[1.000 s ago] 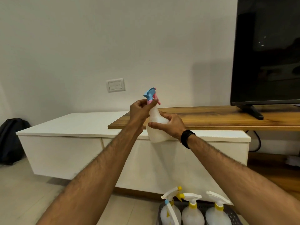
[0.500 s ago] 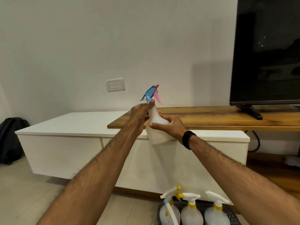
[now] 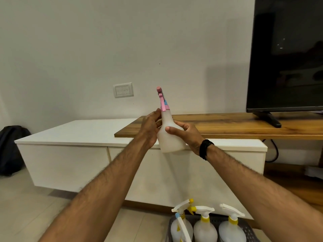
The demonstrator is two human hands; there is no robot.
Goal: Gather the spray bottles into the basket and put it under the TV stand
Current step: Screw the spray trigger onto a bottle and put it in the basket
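I hold a white spray bottle (image 3: 170, 138) with a pink and blue trigger head upright in front of the TV stand (image 3: 70, 154). My right hand (image 3: 186, 134) wraps around the bottle's body. My left hand (image 3: 151, 127) touches its neck, just under the pink collar. A dark grey basket (image 3: 248, 229) sits on the floor at the bottom edge, partly cut off, with three white spray bottles (image 3: 204, 227) with yellow collars standing in it.
A wooden shelf (image 3: 236, 126) lies on the white stand and carries a black TV (image 3: 286, 55). A dark backpack (image 3: 9, 149) leans at the far left. A wall switch (image 3: 123, 89) is behind the bottle. Cables hang at the stand's right end.
The trigger head has turned: a second ago my left hand covered it, then it pointed left, now it shows edge-on. My left hand slid down to the neck.
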